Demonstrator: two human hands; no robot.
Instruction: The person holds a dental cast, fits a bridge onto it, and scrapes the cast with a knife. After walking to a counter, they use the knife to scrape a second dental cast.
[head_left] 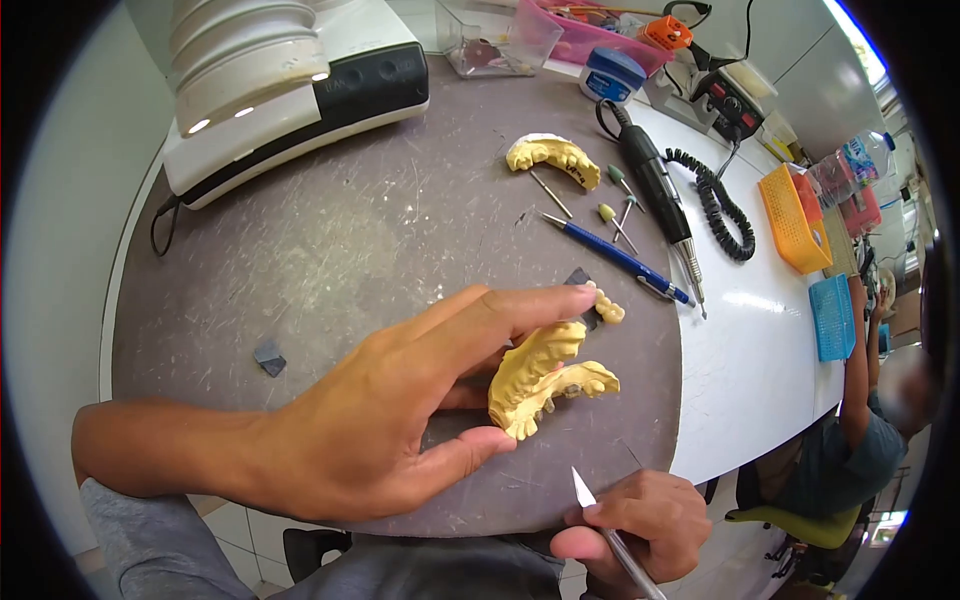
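Head view: the left hand (400,390) partly hides the yellow dental cast (535,365).

L grip (385,390) arched, thumb (470,452) opp. fingers (520,308); R grip (645,525) curled, fingertips prob. tucked.

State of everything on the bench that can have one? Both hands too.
Left hand: gripping teeth model
Yellow teeth model: held, gaping in a V
Right hand: closed around knife
Knife: blade bare, off the model
Blue pencil: lying down
Drill: lying down, bit fitted, running or not unclear
Jar: lid on
Orange basket: open-topped, things inside
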